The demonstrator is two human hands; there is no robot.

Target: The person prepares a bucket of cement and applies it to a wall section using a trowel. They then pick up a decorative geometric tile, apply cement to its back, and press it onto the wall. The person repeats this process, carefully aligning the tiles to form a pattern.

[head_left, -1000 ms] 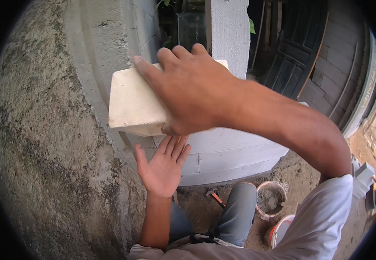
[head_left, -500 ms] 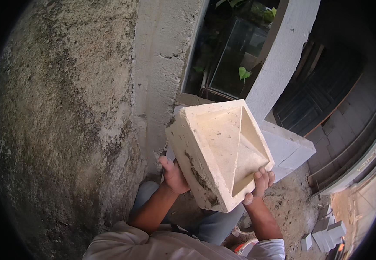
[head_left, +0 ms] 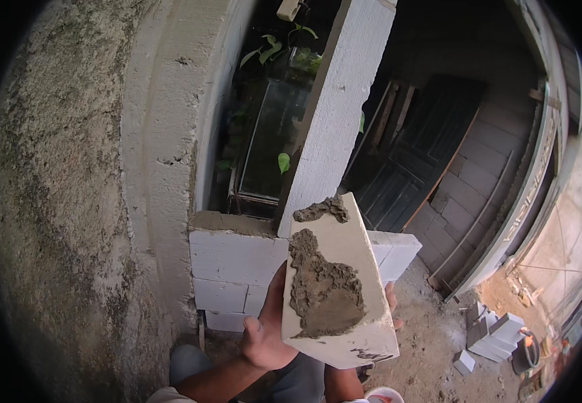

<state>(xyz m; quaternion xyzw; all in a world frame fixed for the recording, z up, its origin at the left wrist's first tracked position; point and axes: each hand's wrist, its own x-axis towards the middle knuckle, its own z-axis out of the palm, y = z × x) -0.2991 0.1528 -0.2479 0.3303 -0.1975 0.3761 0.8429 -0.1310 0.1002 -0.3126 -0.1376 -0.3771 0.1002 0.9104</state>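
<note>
Between my two hands is a cream-coloured concrete ventilation block, tilted, its narrow side turned up. Wet grey mortar lies on that side in a thick uneven patch, with a smaller strip at the far end. My left hand grips the block's left side, thumb showing. On the other side, only some fingers of my right hand show past the edge; the block hides the rest. Beyond it stands a low wall of white blocks, with a mortar-topped ledge under a framed opening.
A rough, stained wall rises close on the left. A pale upright post stands just past the ventilation block. At the right are stacked grey blocks and a black bucket. A white bucket sits near my legs.
The ventilation block has been turned, so its recessed face no longer shows and the mortared side faces up. It sits lower in view. My view has swung to the right.
</note>
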